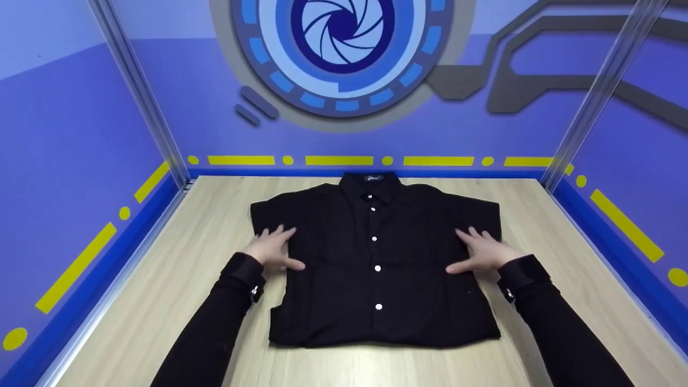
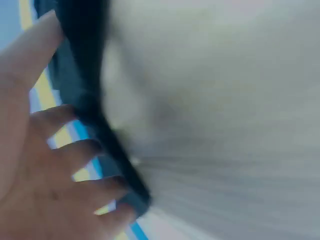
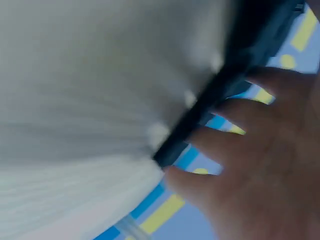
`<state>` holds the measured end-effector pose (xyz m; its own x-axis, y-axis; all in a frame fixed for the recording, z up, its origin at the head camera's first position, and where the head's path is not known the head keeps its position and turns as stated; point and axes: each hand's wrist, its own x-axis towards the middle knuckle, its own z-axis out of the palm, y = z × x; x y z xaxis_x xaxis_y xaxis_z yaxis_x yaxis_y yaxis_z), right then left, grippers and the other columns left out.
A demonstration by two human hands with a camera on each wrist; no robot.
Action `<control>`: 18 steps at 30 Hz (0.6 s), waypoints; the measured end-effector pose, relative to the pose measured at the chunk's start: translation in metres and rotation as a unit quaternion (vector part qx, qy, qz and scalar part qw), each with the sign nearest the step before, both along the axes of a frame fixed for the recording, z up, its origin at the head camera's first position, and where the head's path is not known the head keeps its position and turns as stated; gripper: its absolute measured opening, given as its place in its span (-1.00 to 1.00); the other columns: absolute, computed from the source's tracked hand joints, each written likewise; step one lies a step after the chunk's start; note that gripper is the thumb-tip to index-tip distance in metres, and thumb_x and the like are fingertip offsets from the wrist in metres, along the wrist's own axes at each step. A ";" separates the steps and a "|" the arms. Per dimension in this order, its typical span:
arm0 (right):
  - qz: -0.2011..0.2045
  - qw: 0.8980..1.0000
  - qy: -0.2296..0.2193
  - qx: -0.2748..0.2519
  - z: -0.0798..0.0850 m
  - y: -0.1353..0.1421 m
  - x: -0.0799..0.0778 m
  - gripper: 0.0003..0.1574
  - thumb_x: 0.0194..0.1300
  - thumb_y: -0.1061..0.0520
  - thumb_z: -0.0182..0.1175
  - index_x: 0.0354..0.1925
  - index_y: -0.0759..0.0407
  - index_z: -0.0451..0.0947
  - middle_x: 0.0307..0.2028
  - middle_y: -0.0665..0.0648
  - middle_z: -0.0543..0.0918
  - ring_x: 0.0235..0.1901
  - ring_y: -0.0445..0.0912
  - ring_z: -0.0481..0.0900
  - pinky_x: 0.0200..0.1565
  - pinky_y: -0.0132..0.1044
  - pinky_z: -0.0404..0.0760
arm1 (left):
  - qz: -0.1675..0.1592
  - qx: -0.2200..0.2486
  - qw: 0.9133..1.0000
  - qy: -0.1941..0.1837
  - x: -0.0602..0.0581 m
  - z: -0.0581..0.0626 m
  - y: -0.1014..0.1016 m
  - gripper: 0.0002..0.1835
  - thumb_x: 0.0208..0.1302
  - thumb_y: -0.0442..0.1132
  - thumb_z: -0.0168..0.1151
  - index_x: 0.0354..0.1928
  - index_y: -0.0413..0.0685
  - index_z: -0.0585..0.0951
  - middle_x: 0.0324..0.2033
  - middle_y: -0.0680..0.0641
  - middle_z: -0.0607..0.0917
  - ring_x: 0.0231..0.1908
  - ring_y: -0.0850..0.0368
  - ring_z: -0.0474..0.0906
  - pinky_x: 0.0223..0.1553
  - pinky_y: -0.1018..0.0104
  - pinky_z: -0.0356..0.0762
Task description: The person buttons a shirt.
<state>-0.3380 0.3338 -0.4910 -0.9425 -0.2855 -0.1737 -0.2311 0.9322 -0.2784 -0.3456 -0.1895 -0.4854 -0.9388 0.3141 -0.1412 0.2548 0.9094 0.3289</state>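
Note:
A black short-sleeved shirt (image 1: 344,258) lies flat and front up on the wooden table, its collar at the far edge and white buttons down the middle. The left hand (image 1: 273,249) is over the shirt's left side just below the sleeve, fingers spread and thumb reaching onto the cloth. At the opposite side the right hand (image 1: 481,251) mirrors it, fingers spread, thumb toward the middle. In the left wrist view the fingertips are at the dark edge of the shirt (image 2: 80,60). The right wrist view has fingers along the shirt's edge (image 3: 210,100) too.
The pale wooden table (image 1: 161,301) shows around the shirt. Blue-purple printed panels (image 1: 177,97) enclose it at the back and both sides, with metal corner posts (image 1: 142,91) at left and right.

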 end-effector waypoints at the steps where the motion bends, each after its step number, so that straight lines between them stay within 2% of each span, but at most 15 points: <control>1: -0.006 1.000 -0.021 0.001 -0.001 0.002 0.000 0.48 -0.10 -0.56 0.30 0.51 0.16 -0.06 0.45 0.51 -0.11 0.39 0.53 -0.18 0.20 0.57 -0.06 | 0.007 -0.012 1.000 -0.019 0.001 0.000 -0.001 0.14 -0.07 0.34 0.40 0.49 0.02 0.13 0.47 -0.32 0.04 0.43 -0.47 -0.12 0.38 -0.33 -0.07; 4: -0.018 0.998 -0.056 -0.006 -0.002 0.005 0.001 0.50 -0.09 -0.53 0.32 0.51 0.19 -0.11 0.46 0.51 -0.18 0.39 0.53 -0.27 0.19 0.58 -0.12 | 0.031 -0.035 0.998 -0.049 0.005 0.002 -0.003 0.19 -0.08 0.43 0.34 0.51 0.04 0.06 0.49 -0.30 -0.03 0.45 -0.43 -0.17 0.38 -0.36 -0.10; 10: -0.019 0.998 -0.064 -0.011 -0.003 0.008 0.005 0.50 -0.07 -0.52 0.32 0.51 0.19 -0.13 0.45 0.52 -0.21 0.38 0.56 -0.30 0.22 0.55 -0.14 | 0.043 -0.060 0.996 -0.054 0.007 0.002 -0.004 0.24 -0.12 0.49 0.30 0.51 0.01 0.04 0.50 -0.28 -0.04 0.45 -0.39 -0.16 0.37 -0.39 -0.15; 18: -0.026 0.998 -0.063 -0.011 -0.003 0.007 0.005 0.49 -0.09 -0.53 0.32 0.51 0.16 -0.11 0.46 0.51 -0.20 0.38 0.55 -0.29 0.19 0.59 -0.14 | 0.047 -0.030 0.997 -0.058 0.005 -0.002 -0.008 0.24 -0.10 0.46 0.32 0.52 0.02 0.02 0.51 -0.25 -0.08 0.47 -0.37 -0.23 0.38 -0.39 -0.26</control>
